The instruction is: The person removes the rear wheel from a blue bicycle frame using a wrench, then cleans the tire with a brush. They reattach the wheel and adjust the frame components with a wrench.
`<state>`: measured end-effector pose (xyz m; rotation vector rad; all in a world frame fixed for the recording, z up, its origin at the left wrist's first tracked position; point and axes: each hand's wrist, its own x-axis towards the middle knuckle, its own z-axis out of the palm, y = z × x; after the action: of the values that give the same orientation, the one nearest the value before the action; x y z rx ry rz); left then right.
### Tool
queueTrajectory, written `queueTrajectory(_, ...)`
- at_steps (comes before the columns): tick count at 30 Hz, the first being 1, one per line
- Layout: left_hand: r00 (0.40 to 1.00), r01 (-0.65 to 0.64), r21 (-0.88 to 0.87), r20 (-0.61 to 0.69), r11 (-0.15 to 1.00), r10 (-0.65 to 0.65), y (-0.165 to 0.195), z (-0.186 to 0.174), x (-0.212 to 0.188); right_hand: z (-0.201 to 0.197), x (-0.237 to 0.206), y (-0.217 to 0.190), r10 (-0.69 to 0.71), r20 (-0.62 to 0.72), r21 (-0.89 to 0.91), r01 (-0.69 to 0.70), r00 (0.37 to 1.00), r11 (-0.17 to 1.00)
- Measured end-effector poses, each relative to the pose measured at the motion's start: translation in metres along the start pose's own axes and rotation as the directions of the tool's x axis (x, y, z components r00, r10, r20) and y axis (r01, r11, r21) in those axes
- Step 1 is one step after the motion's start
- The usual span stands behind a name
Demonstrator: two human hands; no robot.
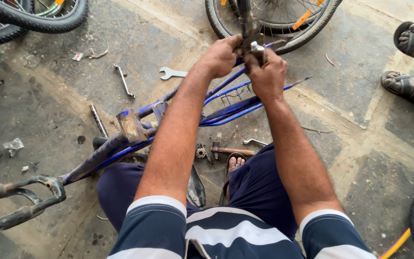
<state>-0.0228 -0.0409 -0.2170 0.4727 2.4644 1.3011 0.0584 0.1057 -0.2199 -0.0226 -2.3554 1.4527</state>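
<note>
A worn, stained concrete floor is seen from above, strewn with tools and grit. At its far middle, a blue bicycle frame is laid on its side, and its rear end is gripped by both hands: the left hand is closed around it, while the right hand is clenched on a metal tool set against it. Just behind, a spoked wheel is propped. An open-ended spanner lies nearby, a hammer under the frame, and another person's sandalled feet at the right edge.
</note>
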Motion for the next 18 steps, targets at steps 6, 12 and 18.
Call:
queueTrajectory(6,0.999,0.034,0.12,-0.007,0.992,-0.034,0.0083,-0.002,-0.0049,0.0016,0.0019,0.0026,0.206,0.038,0.039,-0.208,0.978,0.977)
queueTrajectory(12,0.999,-0.037,0.096,-0.03,0.995,0.04,0.0065,-0.0006,-0.005,0.0013,-0.0005,0.0004,-0.071,-0.043,-0.047,0.069,0.997,0.997)
queueTrajectory(18,0.997,-0.056,0.16,-0.048,0.986,0.065,0.0053,-0.0005,-0.0048,-0.0001,0.0015,-0.0018,0.26,0.079,-0.004,-0.26,0.962,0.966)
